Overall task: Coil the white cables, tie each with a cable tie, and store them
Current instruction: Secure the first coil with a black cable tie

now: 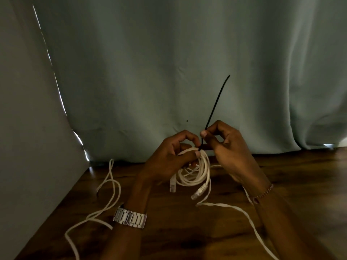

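- The left hand (174,156) grips the top of the coil (195,171), fingers curled round the loops and thumb pressed over them; the coil hangs above the table (281,184), its two plugs dangling below.
- The right hand (225,147) pinches the black tie (216,107) between thumb and forefinger just above the coil, the long tail pointing up toward the curtain (169,62).
- Whether the tie is already locked through its head is hidden by the fingers.
- Risk: if the left grip eases, the loops may spring apart and slip out of the tie.
- Risk: the tie may catch only some loops, leaving strands loose.
- Risk: the loose cable (105,199) on the table, trailing near the wrists, could snag and drag the coil sideways.
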`<state>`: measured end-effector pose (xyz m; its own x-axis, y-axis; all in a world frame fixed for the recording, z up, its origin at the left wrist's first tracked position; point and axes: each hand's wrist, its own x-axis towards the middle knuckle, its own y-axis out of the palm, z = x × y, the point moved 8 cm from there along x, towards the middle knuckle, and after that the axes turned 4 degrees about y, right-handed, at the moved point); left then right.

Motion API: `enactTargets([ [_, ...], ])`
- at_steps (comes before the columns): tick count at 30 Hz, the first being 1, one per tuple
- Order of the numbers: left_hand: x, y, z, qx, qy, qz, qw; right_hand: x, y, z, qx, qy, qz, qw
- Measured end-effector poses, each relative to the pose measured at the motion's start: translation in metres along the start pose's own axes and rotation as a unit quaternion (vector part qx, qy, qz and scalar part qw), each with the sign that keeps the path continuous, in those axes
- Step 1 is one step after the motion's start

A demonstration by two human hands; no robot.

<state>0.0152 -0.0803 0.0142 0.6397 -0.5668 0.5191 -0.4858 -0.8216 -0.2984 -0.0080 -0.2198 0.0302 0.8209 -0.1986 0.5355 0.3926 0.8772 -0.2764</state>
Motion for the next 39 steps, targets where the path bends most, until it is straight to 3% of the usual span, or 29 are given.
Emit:
enactTargets([
  [9,0.001,0.008,0.005,0.021,-0.002,0.041,0.999,0.001,0.002,-0.013,0.007,0.028,-0.035,0.999],
  [20,0.000,0.004,0.002,0.039,-0.010,0.028,0.999,-0.002,0.005,-0.017,0.017,0.042,-0.053,0.998],
  [28,0.002,0.009,-0.002,0.052,0.011,0.034,0.998,-0.006,0.007,-0.006,-0.022,-0.012,-0.080,0.996],
  [33,0.005,0.002,-0.002,0.122,0.040,0.000,0.992,-0.006,0.010,-0.009,-0.026,-0.021,-0.073,0.997],
  [39,0.006,-0.001,-0.002,0.117,0.056,-0.031,0.991,-0.007,0.011,-0.007,-0.043,-0.047,-0.080,0.995],
])
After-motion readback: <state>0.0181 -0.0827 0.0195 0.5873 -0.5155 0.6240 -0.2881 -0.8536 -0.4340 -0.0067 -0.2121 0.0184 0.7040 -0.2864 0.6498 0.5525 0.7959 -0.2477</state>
